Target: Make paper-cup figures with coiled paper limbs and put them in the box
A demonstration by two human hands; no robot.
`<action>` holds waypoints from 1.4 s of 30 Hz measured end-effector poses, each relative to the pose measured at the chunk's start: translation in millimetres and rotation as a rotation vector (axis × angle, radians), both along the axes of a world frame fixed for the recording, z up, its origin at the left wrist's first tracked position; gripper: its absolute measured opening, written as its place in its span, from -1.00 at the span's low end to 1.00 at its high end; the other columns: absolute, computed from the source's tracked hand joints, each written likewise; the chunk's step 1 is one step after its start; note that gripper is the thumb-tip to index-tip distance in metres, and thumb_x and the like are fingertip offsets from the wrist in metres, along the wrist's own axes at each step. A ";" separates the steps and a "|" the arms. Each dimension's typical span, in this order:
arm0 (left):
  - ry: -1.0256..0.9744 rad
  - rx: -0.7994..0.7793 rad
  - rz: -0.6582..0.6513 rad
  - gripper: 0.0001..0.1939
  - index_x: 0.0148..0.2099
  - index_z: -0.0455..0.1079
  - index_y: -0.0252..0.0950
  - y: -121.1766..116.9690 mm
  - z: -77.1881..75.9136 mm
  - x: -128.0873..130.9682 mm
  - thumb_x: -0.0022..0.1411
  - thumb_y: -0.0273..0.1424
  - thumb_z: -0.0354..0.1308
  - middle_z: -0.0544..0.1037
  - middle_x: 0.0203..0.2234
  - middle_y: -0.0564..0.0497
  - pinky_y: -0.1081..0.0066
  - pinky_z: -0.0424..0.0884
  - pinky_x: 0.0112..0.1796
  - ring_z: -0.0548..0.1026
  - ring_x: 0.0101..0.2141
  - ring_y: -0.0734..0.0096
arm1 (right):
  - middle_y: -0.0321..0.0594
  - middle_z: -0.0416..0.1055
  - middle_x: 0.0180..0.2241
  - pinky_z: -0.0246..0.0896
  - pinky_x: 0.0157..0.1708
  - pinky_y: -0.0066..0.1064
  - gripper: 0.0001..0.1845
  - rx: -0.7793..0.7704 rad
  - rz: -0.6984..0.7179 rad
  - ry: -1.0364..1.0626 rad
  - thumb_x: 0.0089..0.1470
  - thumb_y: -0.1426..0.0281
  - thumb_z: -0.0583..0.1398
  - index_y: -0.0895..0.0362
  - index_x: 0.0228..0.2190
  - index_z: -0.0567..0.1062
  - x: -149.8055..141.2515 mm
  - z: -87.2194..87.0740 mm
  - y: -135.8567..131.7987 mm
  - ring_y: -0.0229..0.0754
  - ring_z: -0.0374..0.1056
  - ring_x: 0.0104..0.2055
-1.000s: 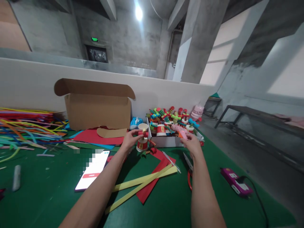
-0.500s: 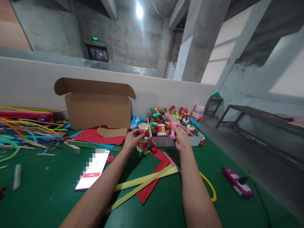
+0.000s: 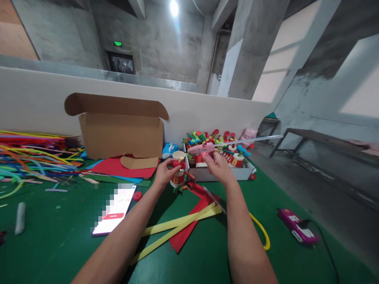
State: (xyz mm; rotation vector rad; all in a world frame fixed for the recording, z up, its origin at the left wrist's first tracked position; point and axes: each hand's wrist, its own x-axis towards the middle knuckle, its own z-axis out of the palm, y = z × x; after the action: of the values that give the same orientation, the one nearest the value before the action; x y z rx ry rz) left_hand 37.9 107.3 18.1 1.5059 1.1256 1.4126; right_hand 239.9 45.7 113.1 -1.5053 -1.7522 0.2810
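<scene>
Left hand (image 3: 166, 172) pinches red piece (image 3: 179, 162) above cup (image 3: 177, 178); right hand (image 3: 220, 168) clamps glue gun (image 3: 202, 148). Nozzle (image 3: 190, 151) near left hand: slip could burn.

Near the frame's centre, a cup figure (image 3: 177, 178) is positioned left of a glue gun (image 3: 197, 149), behind which a box (image 3: 207, 174) is set. On the surface (image 3: 71, 244), a phone (image 3: 115, 213) is laid lower left, a power strip (image 3: 297, 227) lower right.
</scene>
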 end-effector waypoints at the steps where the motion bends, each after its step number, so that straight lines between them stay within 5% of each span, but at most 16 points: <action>1: -0.002 0.001 0.005 -0.60 -0.21 0.49 -0.29 -0.3 0.4 0.0 -0.09 -0.17 0.30 0.60 -0.35 -0.07 0.33 0.43 -0.26 0.54 -0.31 0.25 | -0.13 0.50 -0.35 0.25 -0.26 -0.37 -0.72 0.016 0.005 -0.033 0.15 0.20 0.08 0.14 -0.25 0.42 -0.7 0.7 -0.2 -0.08 0.42 -0.24; 14: 0.043 0.023 0.017 -0.64 -0.22 0.50 -0.28 -3.6 3.5 -0.1 -0.07 -0.20 0.29 0.61 -0.35 -0.06 0.32 0.42 -0.25 0.54 -0.30 0.24 | 0.01 0.46 -0.05 0.22 -0.07 -0.35 -0.69 0.020 0.039 -0.286 0.24 0.34 0.01 0.19 -0.04 0.36 -20.3 12.5 -16.1 -0.05 0.39 -0.01; 42: 0.031 0.030 -0.010 -0.65 -0.21 0.51 -0.28 -1.8 3.5 -1.1 -0.07 -0.23 0.29 0.62 -0.33 -0.07 0.34 0.43 -0.25 0.55 -0.28 0.23 | 0.13 0.42 0.03 0.20 -0.06 -0.38 -0.59 -0.068 -0.025 -0.400 0.27 0.31 -0.02 0.29 0.04 0.32 -28.2 16.2 -19.0 -0.02 0.38 0.04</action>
State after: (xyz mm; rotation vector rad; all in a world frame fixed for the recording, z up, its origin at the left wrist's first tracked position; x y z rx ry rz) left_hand 36.8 105.5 21.6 1.5575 1.1190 1.4092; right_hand 211.7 26.7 129.3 -1.7193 -2.0467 0.0256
